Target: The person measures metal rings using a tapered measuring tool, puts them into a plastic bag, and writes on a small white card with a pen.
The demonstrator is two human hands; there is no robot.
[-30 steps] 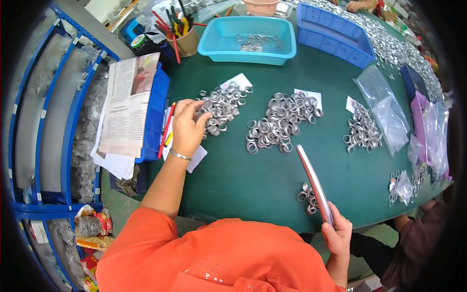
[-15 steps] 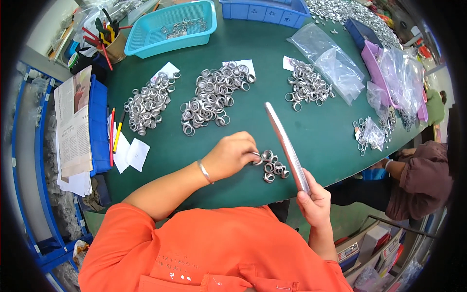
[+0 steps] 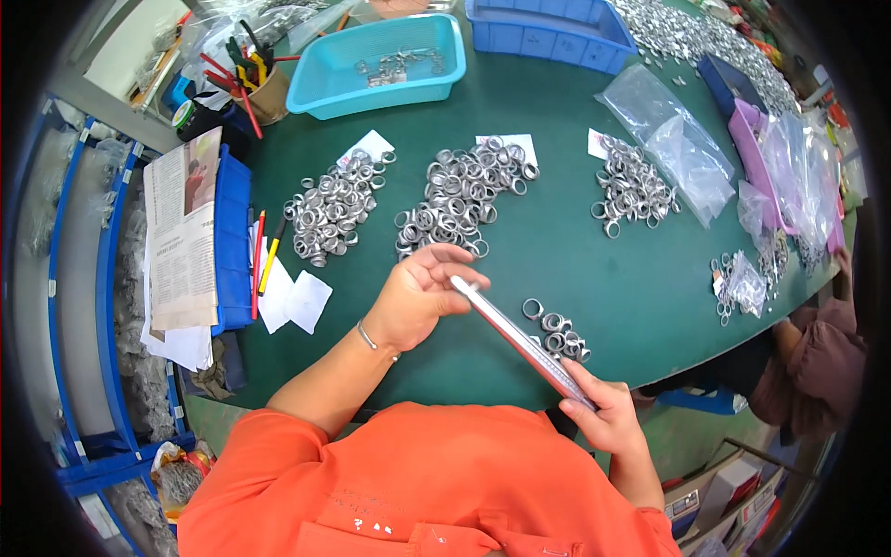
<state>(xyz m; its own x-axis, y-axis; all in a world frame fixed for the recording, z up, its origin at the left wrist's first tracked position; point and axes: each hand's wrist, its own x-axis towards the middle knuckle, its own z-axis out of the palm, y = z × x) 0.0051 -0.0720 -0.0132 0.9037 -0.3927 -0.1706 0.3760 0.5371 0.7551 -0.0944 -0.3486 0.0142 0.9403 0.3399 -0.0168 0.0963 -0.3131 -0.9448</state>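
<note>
My right hand [image 3: 603,408] is closed round the thick end of a long, tapered metal ring mandrel [image 3: 520,342], which slants up to the left. Near its thin tip is my left hand [image 3: 422,290], fingers curved and apart, with no ring visible between them. The tip meets the fingers, and whether they touch it is unclear. Beyond the mandrel lies a small group of silvery metal rings [image 3: 555,323], partly hidden behind it. A single ring [image 3: 532,308] stands at that group's left edge. A large ring pile [image 3: 459,200] sits just beyond my left hand.
Other ring piles lie left [image 3: 332,209] and right [image 3: 631,186]. A turquoise basket [image 3: 371,100] and a blue bin [image 3: 552,42] stand at the back. Clear plastic bags [image 3: 673,139] lie on the right. Pens [image 3: 271,265] and newspaper [image 3: 186,241] are left. A co-worker's sleeve [image 3: 817,357] shows at right.
My left hand has left the small group of rings and come to the mandrel's tip. One ring stays on the table where its fingers were. The mandrel has tilted leftward; the whole view has shifted.
</note>
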